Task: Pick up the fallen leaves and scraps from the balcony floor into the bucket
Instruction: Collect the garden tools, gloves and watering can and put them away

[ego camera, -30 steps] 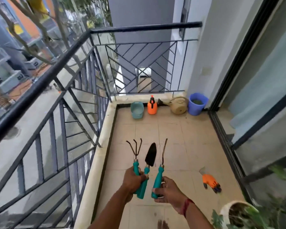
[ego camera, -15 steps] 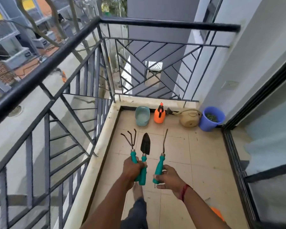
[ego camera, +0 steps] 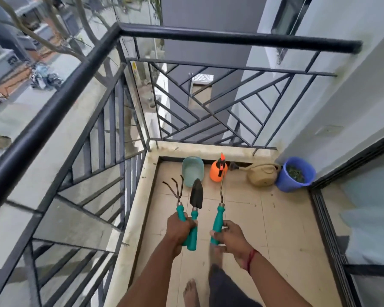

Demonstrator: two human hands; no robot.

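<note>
Tools: hand rake (ego camera: 180,211), trowel (ego camera: 196,194) and weeder (ego camera: 217,218) have dark, dull metal heads, bright metal ferrules and smooth teal plastic handles. The bucket (ego camera: 283,181) is blue plastic, the sprayer (ego camera: 217,173) orange plastic with a slight gloss, the watering can (ego camera: 263,177) matt beige plastic, the tub (ego camera: 192,173) pale teal plastic. The railing (ego camera: 231,37) is black-painted metal, matt; the floor (ego camera: 282,229) is smooth beige tile, speckled and scuffed.
</note>
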